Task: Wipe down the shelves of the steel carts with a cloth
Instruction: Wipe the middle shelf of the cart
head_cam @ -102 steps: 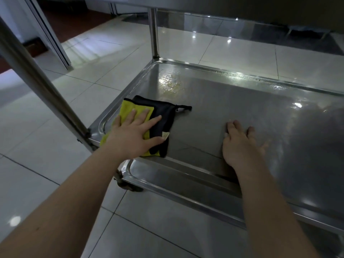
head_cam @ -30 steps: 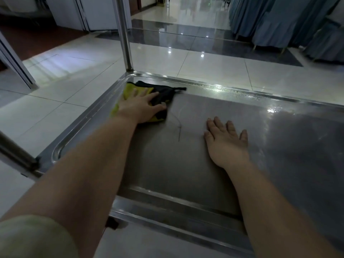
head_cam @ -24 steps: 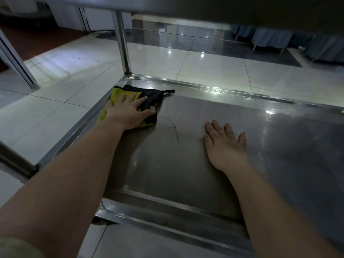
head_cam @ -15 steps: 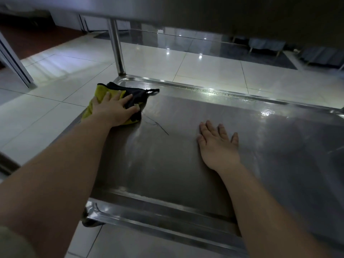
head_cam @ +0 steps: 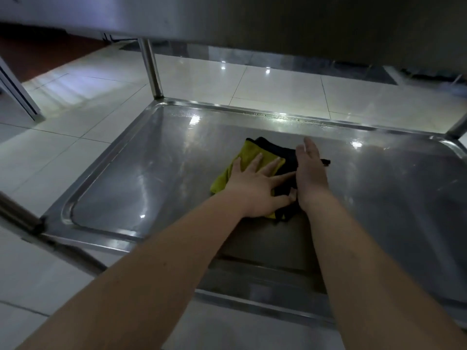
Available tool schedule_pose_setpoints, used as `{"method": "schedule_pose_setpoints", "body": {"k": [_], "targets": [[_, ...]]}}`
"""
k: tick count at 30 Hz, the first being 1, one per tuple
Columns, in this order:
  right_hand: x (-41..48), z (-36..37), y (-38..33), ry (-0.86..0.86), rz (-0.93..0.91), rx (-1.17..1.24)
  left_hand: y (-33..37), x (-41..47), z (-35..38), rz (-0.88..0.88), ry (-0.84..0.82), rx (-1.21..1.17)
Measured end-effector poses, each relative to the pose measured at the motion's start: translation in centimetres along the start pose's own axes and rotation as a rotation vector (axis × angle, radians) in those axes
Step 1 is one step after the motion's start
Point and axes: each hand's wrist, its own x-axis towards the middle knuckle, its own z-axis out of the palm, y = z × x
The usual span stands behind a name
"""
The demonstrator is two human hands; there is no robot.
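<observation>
On the lower shelf (head_cam: 151, 178) of the steel cart, near its middle, you are pressing the yellow-and-black cloth (head_cam: 249, 155) flat under your left hand (head_cam: 255, 190). The fingers are spread and straight rather than curled, which is probably giving you broad contact for wiping rather than a grip. Your right hand (head_cam: 309, 173) is standing on its edge just beside the cloth's black half, with its fingers straight and together and holding nothing. It seems to be touching the fabric, perhaps fencing it in or readying to take it over, though I cannot tell which. A small black loop is poking out past that hand.

The steel around the cloth is showing streaks and wet glints, brightest toward the far rim (head_cam: 252, 112), so I judge this shelf to be partly wiped. The upper shelf (head_cam: 278, 18) is hanging close overhead and shading the work, and you are reaching in beneath it between the upright posts (head_cam: 151, 69). Beyond the cart, pale glossy floor tiles (head_cam: 202, 79) are reflecting ceiling lights.
</observation>
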Motion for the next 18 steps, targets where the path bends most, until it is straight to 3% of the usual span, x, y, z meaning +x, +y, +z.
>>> {"method": "schedule_pose_setpoints", "body": {"k": [2, 4, 6, 8, 9, 11, 13, 16, 18], "targets": [[-0.2, -0.4, -0.4, -0.032, 0.005, 0.014, 0.2, -2.0, 0.1, 0.05, -0.002, 0.012], [-0.4, -0.6, -0.7, -0.056, -0.054, -0.159, -0.2, -3.3, -0.1, 0.074, 0.0, -0.098], [-0.6, -0.7, -1.0, -0.121, -0.095, -0.397, -0.5, -4.5, -0.9, 0.023, 0.09, -0.553], [-0.9, -0.7, -1.4, -0.163, -0.106, -0.584, -1.0, -5.2, -1.7, -0.2, 0.332, -1.053], [-1.0, -0.6, -1.7, -0.168, -0.101, -0.69, -1.5, -5.5, -1.9, -0.32, 0.462, -1.108], [-1.2, -0.3, -2.2, -0.169, -0.089, -0.975, -2.7, -6.1, -1.7, -0.509, 0.56, -0.891], [-1.4, 0.6, -2.9, -0.243, -0.146, -1.119, -3.6, -6.8, -1.0, -0.648, 0.479, -0.754], [-2.0, 2.5, -3.9, -0.51, -0.445, -1.189, -3.8, -7.1, -0.5, -0.741, 0.404, -0.723], [-2.4, 3.7, -4.6, -0.661, -0.547, -1.308, -3.7, -6.9, -0.6, -0.741, 0.307, -0.652]]}}
